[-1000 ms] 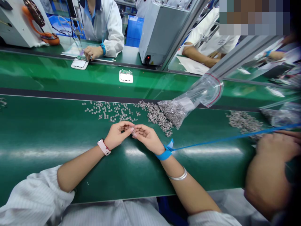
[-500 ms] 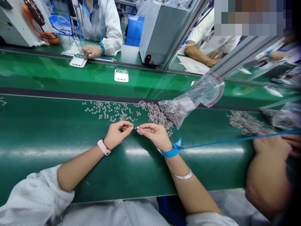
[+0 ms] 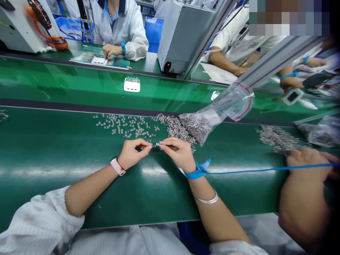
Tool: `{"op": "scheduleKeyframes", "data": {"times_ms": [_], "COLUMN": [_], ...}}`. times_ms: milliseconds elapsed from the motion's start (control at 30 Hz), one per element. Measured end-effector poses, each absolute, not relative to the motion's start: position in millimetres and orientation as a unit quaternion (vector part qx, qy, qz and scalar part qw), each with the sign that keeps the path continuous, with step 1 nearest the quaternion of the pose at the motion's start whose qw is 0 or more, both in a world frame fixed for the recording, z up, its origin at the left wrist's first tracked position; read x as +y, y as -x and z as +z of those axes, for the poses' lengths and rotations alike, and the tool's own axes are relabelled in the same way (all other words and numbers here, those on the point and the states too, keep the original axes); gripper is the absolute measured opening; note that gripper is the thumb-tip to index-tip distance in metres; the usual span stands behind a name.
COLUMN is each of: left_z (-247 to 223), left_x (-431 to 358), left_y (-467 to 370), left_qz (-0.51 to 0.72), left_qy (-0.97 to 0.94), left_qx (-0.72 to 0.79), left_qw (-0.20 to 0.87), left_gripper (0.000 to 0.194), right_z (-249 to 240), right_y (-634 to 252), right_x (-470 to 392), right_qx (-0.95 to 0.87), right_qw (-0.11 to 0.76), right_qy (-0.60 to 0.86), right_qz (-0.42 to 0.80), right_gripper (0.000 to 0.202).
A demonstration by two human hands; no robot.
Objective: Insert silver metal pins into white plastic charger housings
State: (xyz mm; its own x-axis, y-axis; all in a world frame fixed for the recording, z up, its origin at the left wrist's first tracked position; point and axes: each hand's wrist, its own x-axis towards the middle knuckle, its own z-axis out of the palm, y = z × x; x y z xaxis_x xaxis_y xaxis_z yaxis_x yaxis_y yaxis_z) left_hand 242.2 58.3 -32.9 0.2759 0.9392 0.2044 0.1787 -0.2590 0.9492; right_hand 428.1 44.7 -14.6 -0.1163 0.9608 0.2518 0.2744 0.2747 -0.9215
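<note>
My left hand (image 3: 134,153), with a pale watch on the wrist, pinches one end of a small metal part (image 3: 157,144). On the other end of that part, the fingertips of my right hand (image 3: 179,151) are closed; a blue strap (image 3: 195,172) circles this wrist. Beyond my hands, loose small metal parts (image 3: 119,124) are spread over the green table (image 3: 53,141). A denser pile (image 3: 176,130) lies behind my right hand, against a clear plastic bag (image 3: 199,124) filled with similar parts.
A green conveyor (image 3: 87,86) carries a white device (image 3: 132,85) beyond a dark ledge. Across it, a person's hand (image 3: 113,50) touches another white device. At the right, a co-worker's hand (image 3: 305,164) is near another pile (image 3: 277,138). A blue cord (image 3: 252,171) runs right.
My right hand has shifted slightly right, and the blue cord hangs lower. The white device on the conveyor has moved left. The person across has moved a hand right.
</note>
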Motion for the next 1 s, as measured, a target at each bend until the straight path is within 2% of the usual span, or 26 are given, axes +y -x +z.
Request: {"op": "scheduleKeyframes", "data": {"times_ms": [133, 433, 633, 800, 1000], "left_z": [-34, -32, -32, -31, -30], "left_x": [59, 58, 58, 57, 56], "left_y": [-242, -242, -244, -246, -246], "left_qz": [0.444, 0.451, 0.429, 0.390, 0.386], "left_qy": [-0.659, -0.666, -0.684, -0.722, -0.750], "left_qx": [0.414, 0.416, 0.425, 0.411, 0.405], "left_qw": [0.443, 0.424, 0.409, 0.398, 0.353], "left_gripper": [0.012, 0.009, 0.008, 0.020, 0.015], "right_z": [-11, -11, -10, -7, -7], "right_y": [-425, -417, -418, -418, -414], "right_x": [42, 39, 37, 37, 34], "right_qx": [-0.682, -0.686, -0.683, -0.710, -0.730], "right_qw": [0.430, 0.414, 0.444, 0.464, 0.470], "right_qy": [0.494, 0.502, 0.514, 0.491, 0.468], "right_qz": [0.324, 0.326, 0.269, 0.201, 0.164], "right_gripper": [0.009, 0.010, 0.010, 0.013, 0.014]}}
